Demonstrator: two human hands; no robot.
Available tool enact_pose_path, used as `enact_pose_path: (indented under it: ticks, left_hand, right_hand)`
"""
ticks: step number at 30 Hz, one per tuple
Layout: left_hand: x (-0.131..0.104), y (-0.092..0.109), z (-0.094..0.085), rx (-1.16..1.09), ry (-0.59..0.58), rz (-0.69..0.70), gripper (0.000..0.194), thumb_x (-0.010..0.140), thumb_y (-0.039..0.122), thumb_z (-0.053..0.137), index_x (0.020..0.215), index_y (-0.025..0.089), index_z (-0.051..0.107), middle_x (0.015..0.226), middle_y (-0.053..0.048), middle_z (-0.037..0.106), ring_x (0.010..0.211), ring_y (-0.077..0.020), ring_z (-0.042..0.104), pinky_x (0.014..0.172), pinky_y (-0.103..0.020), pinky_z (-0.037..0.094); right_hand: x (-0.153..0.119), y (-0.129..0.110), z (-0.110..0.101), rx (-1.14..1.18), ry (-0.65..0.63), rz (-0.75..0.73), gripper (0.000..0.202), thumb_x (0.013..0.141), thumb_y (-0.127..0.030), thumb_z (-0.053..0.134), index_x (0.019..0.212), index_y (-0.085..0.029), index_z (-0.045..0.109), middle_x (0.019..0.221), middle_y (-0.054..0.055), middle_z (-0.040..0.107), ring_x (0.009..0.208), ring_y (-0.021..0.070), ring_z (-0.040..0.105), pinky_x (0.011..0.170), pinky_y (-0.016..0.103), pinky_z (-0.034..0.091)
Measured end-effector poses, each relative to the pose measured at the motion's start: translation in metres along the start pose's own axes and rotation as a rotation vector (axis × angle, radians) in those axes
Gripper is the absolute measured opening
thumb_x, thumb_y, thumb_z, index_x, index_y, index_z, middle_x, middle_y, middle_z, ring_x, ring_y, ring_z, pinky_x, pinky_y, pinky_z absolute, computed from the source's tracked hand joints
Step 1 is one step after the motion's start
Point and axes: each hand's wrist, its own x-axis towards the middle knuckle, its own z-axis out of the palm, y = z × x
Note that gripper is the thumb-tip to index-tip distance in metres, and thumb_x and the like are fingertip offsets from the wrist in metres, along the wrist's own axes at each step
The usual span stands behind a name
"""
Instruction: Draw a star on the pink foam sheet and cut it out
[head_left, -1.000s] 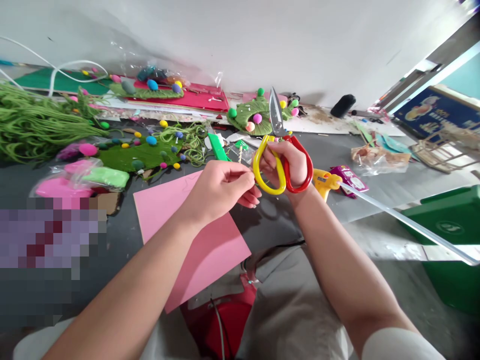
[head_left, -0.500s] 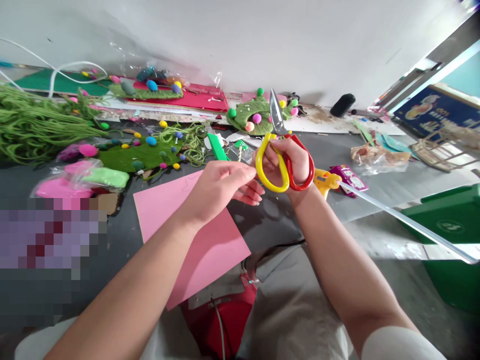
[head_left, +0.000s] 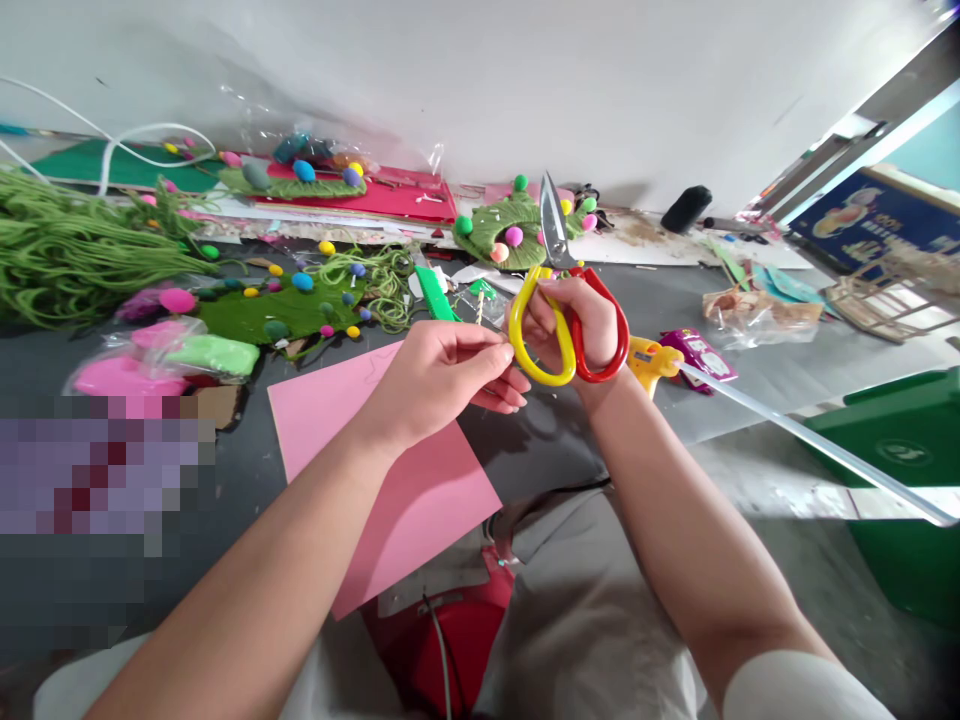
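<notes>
My right hand [head_left: 592,315] grips a pair of scissors [head_left: 554,225] by its yellow and red handles, blades pointing up and away from me. Just left of the yellow loop is my left hand [head_left: 442,380], thumb and forefinger pressed together, the other fingers curled beneath. Whatever the pinch holds, if anything, is too small or hidden to name. Under my left hand and forearm lies a pink sheet [head_left: 412,530] with a faint pencilled outline near its far edge. A yellow glue gun [head_left: 651,362] with a long clear glue stick rests beside my right wrist.
Green yarn [head_left: 82,245] piles up at the left. Green wrapped pieces with coloured balls [head_left: 262,308] and a similar ring [head_left: 487,225] lie toward the wall. A green cutter [head_left: 435,293] sits beyond my left hand. Green bins [head_left: 900,430] stand at the right.
Both hands stay almost where they were. The scissors and fingers have shifted only very slightly.
</notes>
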Motion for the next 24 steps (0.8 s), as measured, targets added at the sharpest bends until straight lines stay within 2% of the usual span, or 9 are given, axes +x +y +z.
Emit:
enact_pose_path:
  ticks: [7, 11, 17, 21, 24]
  left_hand:
    - [0.0015, -0.0037, 0.0018, 0.073, 0.049, 0.005, 0.023, 0.097, 0.031, 0.071, 0.082, 0.014, 0.077, 0.081, -0.008, 0.081, 0.07, -0.0187, 0.079, 0.07, -0.029, 0.07]
    - [0.0013, -0.0044, 0.0039, 0.122, 0.096, 0.019, 0.024, 0.097, 0.026, 0.066, 0.078, 0.014, 0.075, 0.078, -0.007, 0.079, 0.068, -0.018, 0.078, 0.069, -0.028, 0.069]
    - [0.0011, -0.0036, 0.003, 0.031, 0.05, 0.04, 0.021, 0.096, 0.03, 0.07, 0.085, 0.015, 0.079, 0.082, -0.007, 0.08, 0.071, -0.0182, 0.078, 0.071, -0.03, 0.07]
    - [0.0014, -0.0021, 0.0015, 0.009, 0.035, 0.003, 0.023, 0.094, 0.036, 0.076, 0.085, 0.015, 0.079, 0.083, -0.008, 0.08, 0.071, -0.0189, 0.078, 0.07, -0.03, 0.069]
    - [0.0016, -0.0019, 0.0019, 0.041, 0.038, -0.009, 0.023, 0.094, 0.034, 0.075, 0.084, 0.014, 0.079, 0.084, -0.009, 0.08, 0.071, -0.0185, 0.078, 0.07, -0.029, 0.069]
  right_hand:
    - [0.0062, 0.0064, -0.0059, -0.037, -0.02, -0.079, 0.048, 0.092, -0.047, 0.06, 0.049, -0.026, 0.052, 0.052, 0.001, 0.037, 0.057, 0.0181, 0.034, 0.07, 0.041, 0.047]
    - [0.0063, 0.0066, -0.007, -0.041, -0.021, -0.094, 0.049, 0.096, -0.04, 0.057, 0.049, -0.025, 0.054, 0.052, 0.0, 0.042, 0.057, 0.0175, 0.038, 0.073, 0.039, 0.048]
    - [0.0038, 0.0036, -0.0069, 0.027, -0.026, -0.094, 0.049, 0.098, -0.039, 0.057, 0.051, -0.025, 0.056, 0.053, 0.001, 0.041, 0.063, 0.0195, 0.046, 0.074, 0.036, 0.047]
    - [0.0031, 0.0038, -0.008, -0.003, -0.025, -0.08, 0.05, 0.096, -0.044, 0.061, 0.051, -0.025, 0.054, 0.054, 0.001, 0.04, 0.062, 0.0204, 0.044, 0.07, 0.037, 0.047]
    - [0.0022, 0.004, -0.0079, -0.003, -0.03, -0.076, 0.048, 0.097, -0.041, 0.059, 0.052, -0.025, 0.055, 0.055, 0.002, 0.041, 0.061, 0.0199, 0.042, 0.067, 0.037, 0.046]
